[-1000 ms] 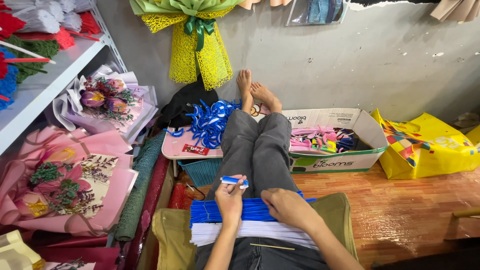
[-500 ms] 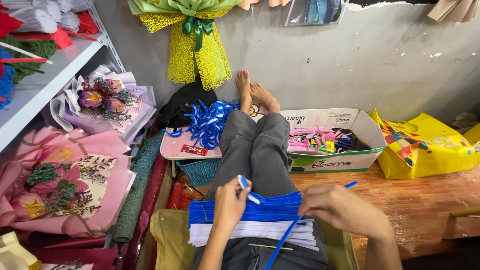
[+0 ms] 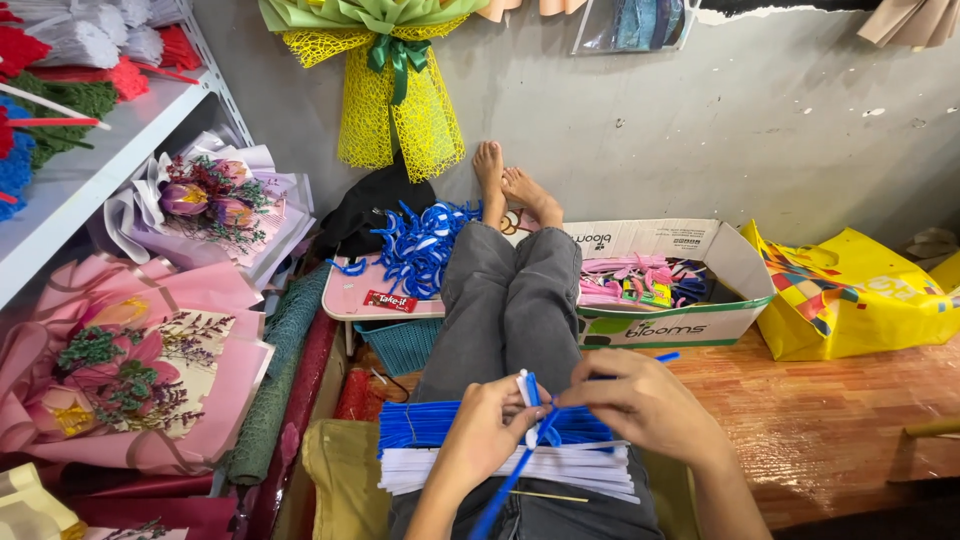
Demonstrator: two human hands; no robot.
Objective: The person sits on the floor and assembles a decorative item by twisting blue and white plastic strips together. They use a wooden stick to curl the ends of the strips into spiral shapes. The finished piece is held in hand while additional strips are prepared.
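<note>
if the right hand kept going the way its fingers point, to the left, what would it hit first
Most likely the left hand. The right hand points left at the blue and white pipe cleaners pinched between both hands, and the fingertips already look close to touching there. How deep they sit is hard to judge from above.

1. A small florist's craft workroom, worked from the floor rather than a bench.
2. Finished bouquets wrapped in pink paper lie at the near left, with a purple-flowered bouquet beyond them.
3. A yellow mesh bouquet wrap with a green ribbon hangs on the far grey wall.
4. A white shelf at the left carries bundled red, green and white craft stems.
5. A cardboard box of supplies and a yellow bag stand at the right on the wooden floor.
6. Bent blue pipe cleaners are heaped on a low pink tray at the centre.
</note>
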